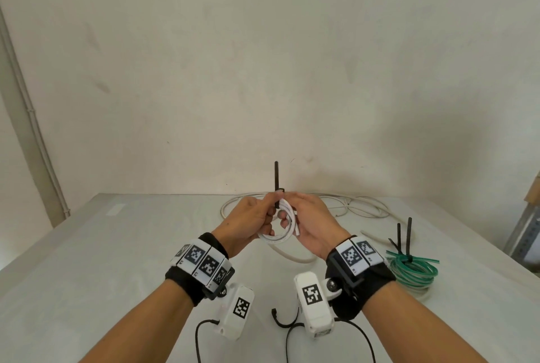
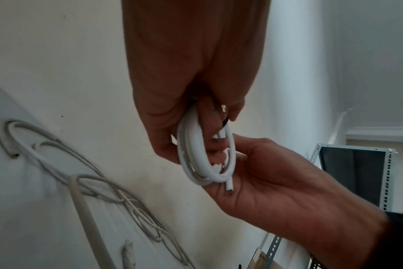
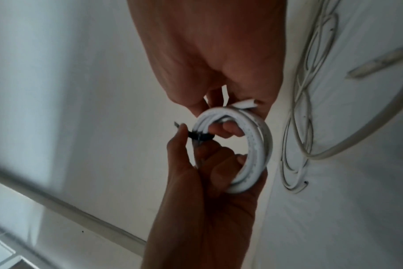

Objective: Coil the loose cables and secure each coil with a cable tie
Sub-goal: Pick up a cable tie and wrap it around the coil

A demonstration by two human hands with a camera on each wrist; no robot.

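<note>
Holding the white cable coil above the table, we are midway through the second bundle. Our left hand has its thumb and fingertips pinched on the black cable tie, which wraps one side of the coil while its tail stands straight up above our knuckles. Our right hand grasps the other side of the coil, fingers curled through the loops, and a cut end of the cable pokes out by the palm. In the right wrist view the tie's band sits across the strands, so it appears threaded through its head; whether it is cinched tight we cannot tell.

Done already, as we judge it: the green cable coil lies on the table to our right, bound with black ties whose tails stick upward.

Left to do: pull this tie snug, set the white coil down, then deal with the loose beige cables sprawled along the table's far edge by the wall, still uncoiled. A thicker beige cable also curves on the table beneath our hands. We see no spare ties in view.
</note>
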